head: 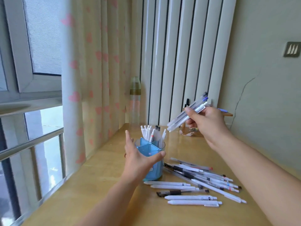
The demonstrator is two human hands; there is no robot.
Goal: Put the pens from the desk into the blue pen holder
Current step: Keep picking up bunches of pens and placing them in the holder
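Several slim plastic pens (pixel 187 115), a blurred bundle I can't count exactly, are clamped in the right hand (pixel 206 123) at two o'clock above the round translucent blue pen holder (pixel 154 167). The left hand (pixel 138 160) is spread wide against the holder's near side, hiding part of its wall. About seven white pens (pixel 150 133) stand inside. The loose pile (pixel 200 181) overlaps at four o'clock on the smooth yellow wooden desk (pixel 101 185).

The right hand (pixel 206 123) grips a bundle of pens (pixel 187 115) above the desk (pixel 105 185), while the open left hand (pixel 138 159) brackets the blue pen holder (pixel 151 154) beside loose pens (pixel 200 181).
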